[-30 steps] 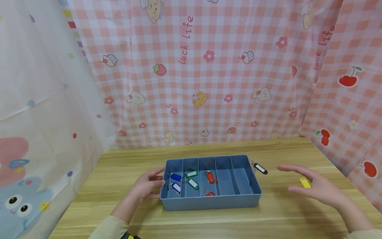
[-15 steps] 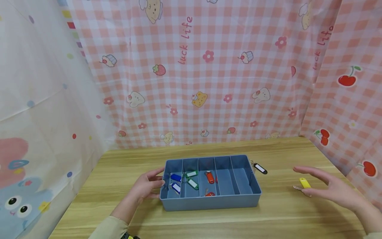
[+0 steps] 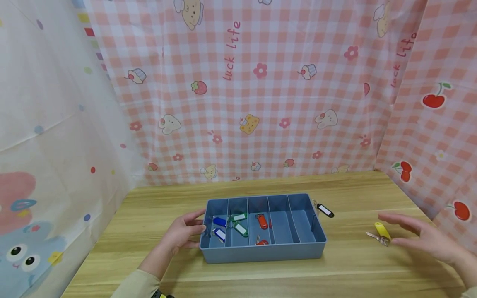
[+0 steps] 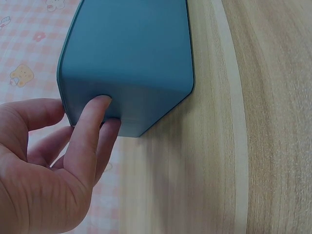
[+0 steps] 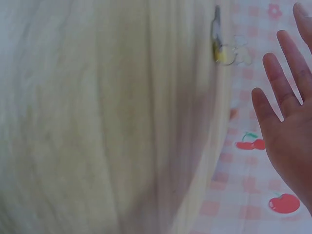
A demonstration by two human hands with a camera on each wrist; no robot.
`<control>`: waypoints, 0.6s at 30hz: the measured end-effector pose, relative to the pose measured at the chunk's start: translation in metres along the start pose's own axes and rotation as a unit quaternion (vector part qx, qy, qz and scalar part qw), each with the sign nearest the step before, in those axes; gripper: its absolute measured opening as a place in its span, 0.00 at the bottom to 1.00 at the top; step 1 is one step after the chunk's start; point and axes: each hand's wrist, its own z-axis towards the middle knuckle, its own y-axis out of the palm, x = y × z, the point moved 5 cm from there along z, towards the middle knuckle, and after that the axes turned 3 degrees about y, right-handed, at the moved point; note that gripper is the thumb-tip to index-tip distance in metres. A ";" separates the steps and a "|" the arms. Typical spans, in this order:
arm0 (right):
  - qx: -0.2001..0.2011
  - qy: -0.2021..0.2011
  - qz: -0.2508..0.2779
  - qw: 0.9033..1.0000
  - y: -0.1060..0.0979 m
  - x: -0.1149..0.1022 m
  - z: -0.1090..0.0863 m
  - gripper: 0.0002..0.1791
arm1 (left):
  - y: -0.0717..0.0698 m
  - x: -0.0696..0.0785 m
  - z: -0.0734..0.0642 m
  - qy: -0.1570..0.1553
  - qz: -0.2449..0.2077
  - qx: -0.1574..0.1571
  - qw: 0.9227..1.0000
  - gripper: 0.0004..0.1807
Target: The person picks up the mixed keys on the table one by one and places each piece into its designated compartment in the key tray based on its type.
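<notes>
A grey-blue compartment box (image 3: 262,253) stands on the wooden table. At its left end my left hand (image 3: 182,231) holds the end wall, the thumb tip at the rim and fingertips against the outside, as the left wrist view shows. A yellow key tag (image 3: 382,230) with a key (image 3: 377,239) lies on the table to the right. My right hand (image 3: 425,240) is just right of that tag, fingers extended and apart, nothing held. Inside the box are blue key tags (image 3: 220,234), green key tags (image 3: 240,229) and red key tags (image 3: 262,221), in separate compartments.
A black key tag (image 3: 325,210) lies beside the box's right end, its ring close to the wall. Patterned cloth (image 3: 261,103) hangs behind the table and on both sides. The box's two right compartments show bare floors.
My right hand has moved right and slightly down, past the yellow key tag, uncovering it and its key. The left hand and the box have stayed in place.
</notes>
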 end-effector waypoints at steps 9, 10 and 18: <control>0.007 -0.035 -0.005 0.999 0.000 0.020 -0.004 0.28 | 0.001 0.000 0.001 0.005 0.003 -0.008 1.000 0.32; 0.005 -0.036 -0.001 0.999 0.000 0.022 -0.004 0.28 | 0.001 0.000 0.001 0.006 0.002 -0.009 1.000 0.32; -0.022 -0.053 0.052 0.997 -0.002 0.034 -0.002 0.26 | 0.001 0.001 0.000 0.005 -0.001 -0.007 1.000 0.32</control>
